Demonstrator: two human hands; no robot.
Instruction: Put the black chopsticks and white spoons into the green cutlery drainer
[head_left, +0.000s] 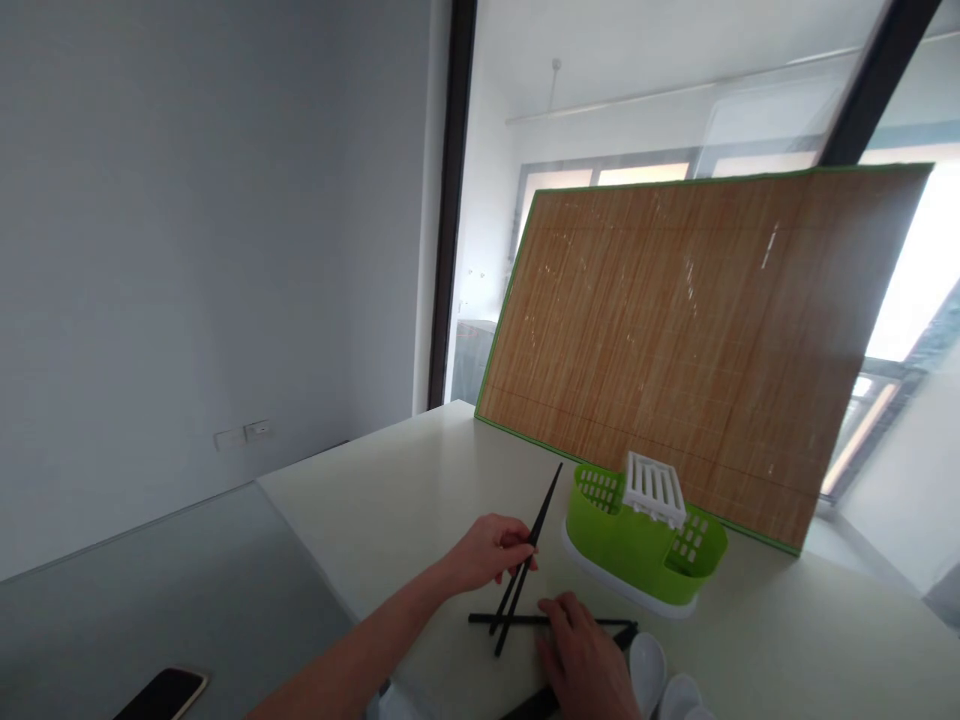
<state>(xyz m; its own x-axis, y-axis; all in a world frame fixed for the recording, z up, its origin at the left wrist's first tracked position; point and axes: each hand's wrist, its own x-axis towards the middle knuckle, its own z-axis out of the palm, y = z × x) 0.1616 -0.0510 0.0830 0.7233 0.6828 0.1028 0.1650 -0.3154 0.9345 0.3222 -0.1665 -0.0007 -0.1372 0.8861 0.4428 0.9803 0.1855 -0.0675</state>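
My left hand is closed around a pair of black chopsticks, holding them tilted above the table, tips pointing up and away. Lower right, my right hand rests low over more black chopsticks lying sideways on the table, its fingers bent around them; the palm side is hidden. Just beyond stands a bright green utensil caddy with perforated ends and a white base. A white slotted piece sits across its middle. White spoons lie beside my right hand.
A bamboo mat with green edging leans upright behind the caddy, against a glass partition. The white table meets a grey surface at left, where a phone lies. A dark object lies under my right wrist.
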